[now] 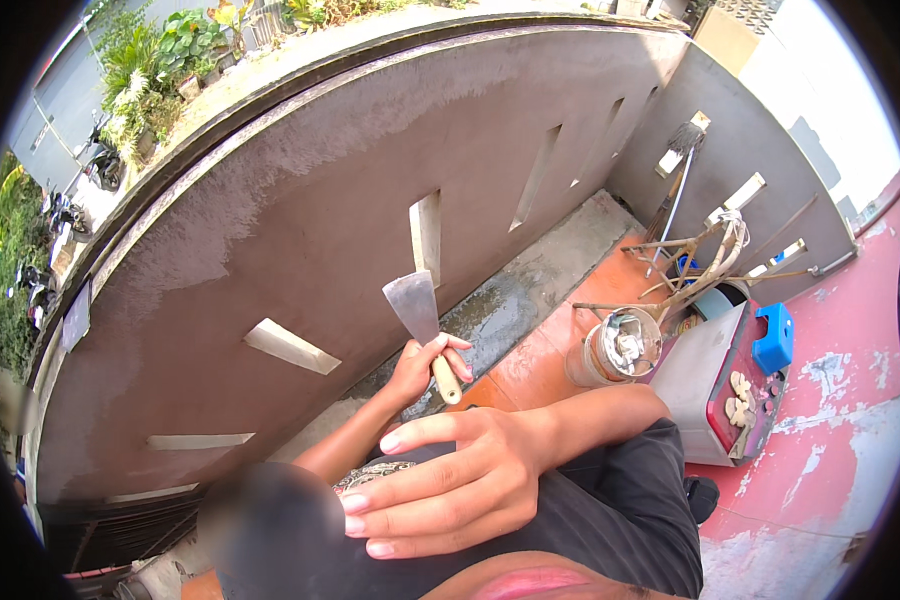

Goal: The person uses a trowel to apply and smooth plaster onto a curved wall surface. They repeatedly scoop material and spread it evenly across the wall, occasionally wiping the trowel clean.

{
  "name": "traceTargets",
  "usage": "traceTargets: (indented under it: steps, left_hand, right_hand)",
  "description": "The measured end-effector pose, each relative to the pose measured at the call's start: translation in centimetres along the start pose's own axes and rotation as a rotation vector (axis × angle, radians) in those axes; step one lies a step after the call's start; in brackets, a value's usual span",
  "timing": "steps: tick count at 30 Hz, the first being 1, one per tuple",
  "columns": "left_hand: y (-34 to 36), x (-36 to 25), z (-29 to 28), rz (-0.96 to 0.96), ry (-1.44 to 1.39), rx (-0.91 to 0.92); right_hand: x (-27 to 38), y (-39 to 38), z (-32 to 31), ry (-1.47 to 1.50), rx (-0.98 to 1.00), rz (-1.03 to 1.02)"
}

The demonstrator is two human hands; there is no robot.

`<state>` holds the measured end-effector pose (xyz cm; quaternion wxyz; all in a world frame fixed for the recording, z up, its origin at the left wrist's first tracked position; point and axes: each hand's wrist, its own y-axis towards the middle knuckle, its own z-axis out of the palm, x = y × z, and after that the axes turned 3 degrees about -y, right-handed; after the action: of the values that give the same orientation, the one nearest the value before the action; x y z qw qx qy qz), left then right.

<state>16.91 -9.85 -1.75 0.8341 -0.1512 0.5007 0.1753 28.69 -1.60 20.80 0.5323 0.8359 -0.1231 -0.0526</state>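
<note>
Left hand (420,368) is clenched around the wooden handle of a putty knife (416,305), fingers wrapped fully, blade pointing up toward 12 o'clock and held in the air in front of the grey wall (270,210). The knife looks light, with a thin, stiff metal blade and sharpish edges, so the handle is the place to hold it. At 5 o'clock from it, the right hand (450,482) holds nothing: fingers spread and straight, hovering over dark clothing. Further right, at 3 o'clock of the knife, are a round container (622,345) of scraps, a grey box (695,375) and a blue stool (773,338).
</note>
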Motion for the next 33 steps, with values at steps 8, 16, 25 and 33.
traceTargets:
  steps: [8,16,25,33]
  left_hand:
    - [-5.3,-2.4,-7.9,-0.029,0.084,0.041]
    - [-9.6,-2.7,-13.6,-0.070,0.129,0.078]
    - [-8.0,-1.6,-12.4,-0.067,0.108,0.137]
    - [-6.5,1.2,-8.3,-0.061,0.087,0.152]
  right_hand:
    - [0.3,-2.4,5.6,-0.158,-0.722,-0.078]
    - [-2.7,-30.9,17.1,-0.452,0.364,1.730]
    - [4.5,-45.4,28.1,0.320,0.468,2.053]
    - [5.6,-41.3,24.4,-0.134,0.406,2.186]
